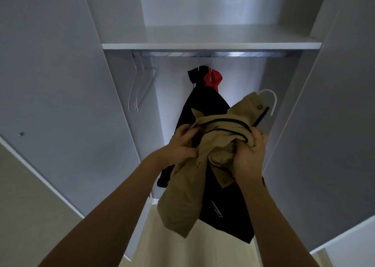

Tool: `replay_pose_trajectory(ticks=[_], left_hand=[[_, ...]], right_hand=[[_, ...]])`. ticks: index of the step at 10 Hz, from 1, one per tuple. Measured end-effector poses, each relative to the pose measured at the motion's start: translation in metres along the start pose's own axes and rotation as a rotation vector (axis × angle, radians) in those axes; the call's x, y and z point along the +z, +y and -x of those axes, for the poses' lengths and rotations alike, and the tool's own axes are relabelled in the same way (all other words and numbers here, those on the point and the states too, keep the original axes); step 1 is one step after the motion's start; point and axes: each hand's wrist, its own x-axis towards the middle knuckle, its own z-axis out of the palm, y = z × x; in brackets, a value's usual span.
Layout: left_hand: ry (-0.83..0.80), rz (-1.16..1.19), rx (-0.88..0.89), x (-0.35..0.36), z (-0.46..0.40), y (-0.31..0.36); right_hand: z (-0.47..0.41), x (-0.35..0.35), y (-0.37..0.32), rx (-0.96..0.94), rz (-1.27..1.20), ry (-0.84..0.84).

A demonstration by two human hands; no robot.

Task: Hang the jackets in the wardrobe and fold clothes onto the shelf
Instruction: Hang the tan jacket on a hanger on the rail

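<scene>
Left hand (182, 145) and right hand (250, 155) grip a tan jacket (215, 145) (hanger (271, 100) at 1 o'clock); two jackets (200, 96) hang, shelf (211, 46) bare.

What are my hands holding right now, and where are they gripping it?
Both hands grip the tan jacket, bunched near its collar: left hand on the left side, right hand on the right.

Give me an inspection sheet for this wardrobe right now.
Surface: white shelf, nothing seen on it.
Job's things: tan jacket bunched on a white hanger, not yet on the rail; dark jacket and red garment hang there.
Clutter: spare hangers at the rail's left end.
Hands: left hand and right hand both grip the tan jacket.
Cables: nothing seen.
Surroundings: open wardrobe doors either side.
</scene>
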Motion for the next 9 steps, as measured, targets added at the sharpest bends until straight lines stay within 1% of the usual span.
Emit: replay_pose_trajectory(ticks=[1, 2, 3, 4, 5, 6, 7, 8, 9], left_hand=[[0.054, 0.261, -0.003, -0.001, -0.004, 0.010], [0.104, 0.175, 0.173, 0.001, -0.012, 0.007], [-0.023, 0.158, 0.098, 0.002, -0.013, 0.013], [-0.240, 0.060, 0.050, 0.003, -0.006, 0.010], [-0.342, 0.158, -0.057, 0.010, 0.002, 0.015], [-0.340, -0.181, -0.066, 0.023, 0.001, 0.014], [-0.187, -0.507, 0.057, 0.034, -0.007, 0.002], [-0.084, -0.308, 0.153, 0.039, -0.011, -0.011], [0.275, -0.160, 0.125, 0.035, -0.011, -0.021]], right_hand=[[0.002, -0.006, 0.001, -0.014, 0.033, -0.039], [0.002, -0.012, -0.001, -0.018, 0.048, -0.044], [0.003, -0.021, -0.005, -0.008, 0.001, -0.014], [0.003, -0.030, -0.006, 0.002, -0.040, 0.057], [0.002, -0.039, -0.007, 0.024, -0.087, 0.115], [0.005, -0.041, -0.004, 0.018, -0.078, 0.088], [0.008, -0.040, -0.002, 0.038, -0.098, 0.064], [0.009, -0.042, -0.001, 0.029, -0.126, 0.051], [0.005, -0.051, 0.002, 0.021, 0.003, 0.045]])
